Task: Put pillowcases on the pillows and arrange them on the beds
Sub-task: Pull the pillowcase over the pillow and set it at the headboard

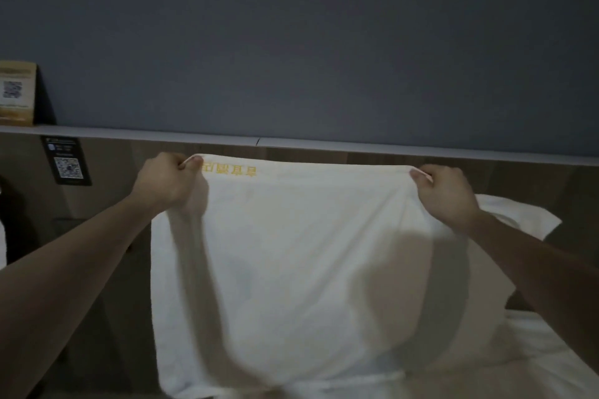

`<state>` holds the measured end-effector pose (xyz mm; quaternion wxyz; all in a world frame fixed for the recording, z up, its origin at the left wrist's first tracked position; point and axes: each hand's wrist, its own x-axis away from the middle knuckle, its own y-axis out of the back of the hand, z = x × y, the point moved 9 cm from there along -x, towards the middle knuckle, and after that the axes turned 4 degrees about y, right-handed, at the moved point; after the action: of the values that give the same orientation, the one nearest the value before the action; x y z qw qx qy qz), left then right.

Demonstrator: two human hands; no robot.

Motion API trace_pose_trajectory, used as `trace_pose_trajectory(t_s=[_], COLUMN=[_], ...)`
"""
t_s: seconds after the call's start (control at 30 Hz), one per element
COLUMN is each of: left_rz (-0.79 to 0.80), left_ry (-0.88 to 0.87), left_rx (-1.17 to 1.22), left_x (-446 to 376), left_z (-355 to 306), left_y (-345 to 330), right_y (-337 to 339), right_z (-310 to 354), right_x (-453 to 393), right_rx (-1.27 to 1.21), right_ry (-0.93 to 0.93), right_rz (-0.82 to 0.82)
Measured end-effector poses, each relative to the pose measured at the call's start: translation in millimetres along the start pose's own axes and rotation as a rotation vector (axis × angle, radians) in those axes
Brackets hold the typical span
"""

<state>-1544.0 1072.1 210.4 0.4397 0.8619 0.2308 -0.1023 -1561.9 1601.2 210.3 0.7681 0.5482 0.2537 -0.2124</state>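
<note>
Both hands hold the pillowcase [291, 253] up by its top corners: left hand [163, 180] w/ fingers curled tight on the corner beside the yellow lettering [228, 169], right hand [445, 193] pinching the opposite corner. Cloth hangs below the fingers, bulging low (prob. the pillow inside, can't confirm). Judged soft, light, limp; thin fabric may slip, so grip at the hem corners. Another pillow [518, 217] lies just behind the right fingers, on the bed [534, 350].

Upside-down yellow characters on pillowcase [291, 253] hem, illegible; QR codes on card [16, 94] and placard [66, 160].
</note>
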Motion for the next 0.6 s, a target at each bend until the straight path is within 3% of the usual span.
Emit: trace_pose_trajectory(t_s=[0.23,0.6], left_rz=[0.088,-0.004], left_ry=[0.062,0.126], left_rx=[0.048,0.087], left_x=[-15.8,-45.7], left_z=[-0.3,-12.0], left_y=[-35.7,-26.3], right_y=[2.4,14.4], right_z=[-22.1,-20.4], right_x=[-17.8,-37.7], right_rx=[-0.013,-0.058], right_ry=[-0.037,0.004], right_rz=[0.074,0.052])
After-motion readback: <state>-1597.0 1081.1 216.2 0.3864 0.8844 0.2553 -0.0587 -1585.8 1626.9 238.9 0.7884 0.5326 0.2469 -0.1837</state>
